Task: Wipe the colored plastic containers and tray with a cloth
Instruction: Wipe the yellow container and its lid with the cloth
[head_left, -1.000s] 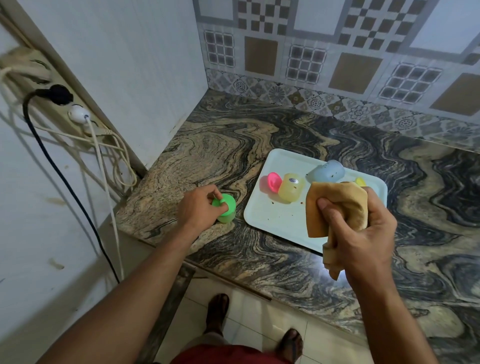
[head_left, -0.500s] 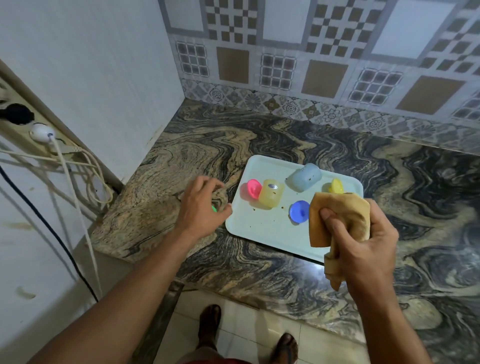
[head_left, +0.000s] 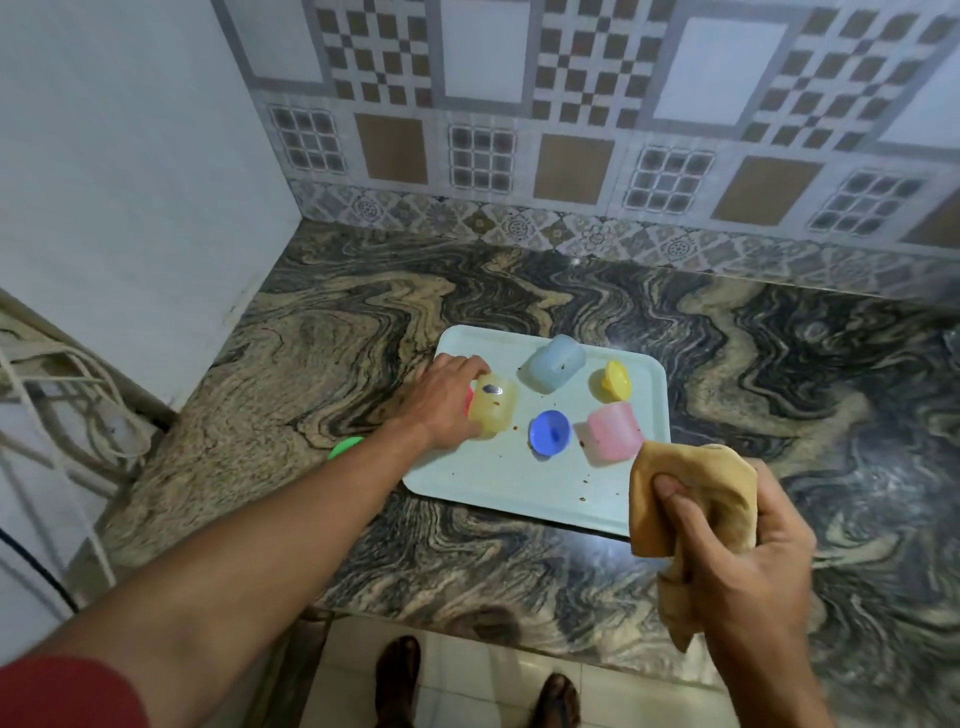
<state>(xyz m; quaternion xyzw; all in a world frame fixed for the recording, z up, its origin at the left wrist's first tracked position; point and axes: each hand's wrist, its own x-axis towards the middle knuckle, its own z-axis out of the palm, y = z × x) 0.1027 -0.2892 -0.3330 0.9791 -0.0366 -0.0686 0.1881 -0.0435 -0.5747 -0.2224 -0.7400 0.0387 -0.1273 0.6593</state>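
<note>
Yellow container (head_left: 492, 410) gripped by left hand (head_left: 444, 402); right hand (head_left: 748, 551) clutches cloth (head_left: 691, 499).

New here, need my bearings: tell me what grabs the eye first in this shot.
A pale tray on the marbled counter holds bright plastic containers. The left hand grips the yellow container at the tray's left. The right hand holds a tan cloth near the front right corner.

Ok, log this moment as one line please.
left hand: grips yellow container on tray | right hand: holds cloth | green lid: on counter
</note>
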